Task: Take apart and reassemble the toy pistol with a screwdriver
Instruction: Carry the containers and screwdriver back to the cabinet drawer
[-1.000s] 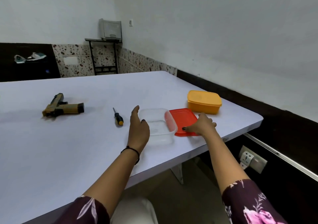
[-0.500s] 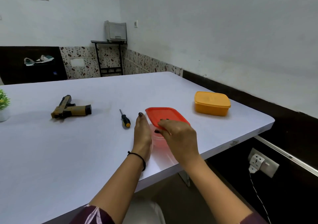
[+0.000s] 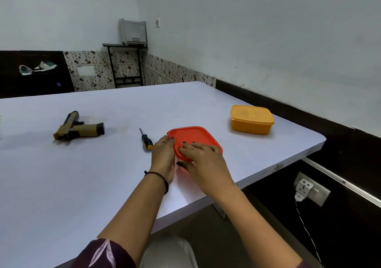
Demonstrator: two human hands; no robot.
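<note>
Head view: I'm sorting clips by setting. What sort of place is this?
Likely a plain room in a home or small office, not a workshop: one big white table, speckled wall tiles, and shoes on a dark ledge.

Red lid [image 3: 193, 135]; orange box [image 3: 250, 120]; tan-black toy pistol [image 3: 79, 128]; white table [image 3: 82, 175].

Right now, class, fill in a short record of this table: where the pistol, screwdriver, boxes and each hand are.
toy pistol: lying on the table, far left, untouched
screwdriver: lying flat between pistol and red lid, untouched
red lid: on top of a container mostly hidden by the hands
left hand: rests against the lid's left edge
right hand: fingers flat on the lid
orange box: lidded, near the right corner, apart
</note>
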